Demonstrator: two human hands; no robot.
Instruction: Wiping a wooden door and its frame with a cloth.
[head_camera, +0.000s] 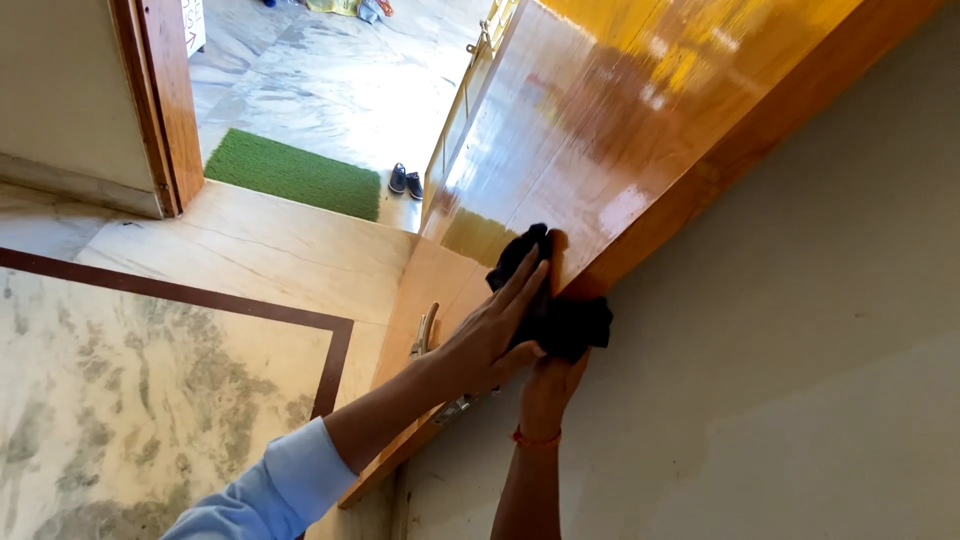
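**Dark cloth pressed to the edge of a glossy wooden door**

A black cloth is seen at the centre of the frame, bunched and crumpled, draped over the edge of a varnished wooden door. It is pinned against the door face by the left hand, whose fingers are stretched out flat and close together across the fabric. The lower part of the cloth is gripped from beneath by the right hand, its fingers curled up into the folds; a thin orange thread is worn at that wrist. A pale blue sleeve is shown at the lower left of centre.

The door surface is honey-coloured and highly polished, with bright reflections across its upper part. A metal handle is visible just left of the hands. A plain beige wall fills the right side. Marble flooring with a dark brown inlaid border occupies the lower left. A green mat lies at upper left of centre, with a pair of dark shoes beside it.
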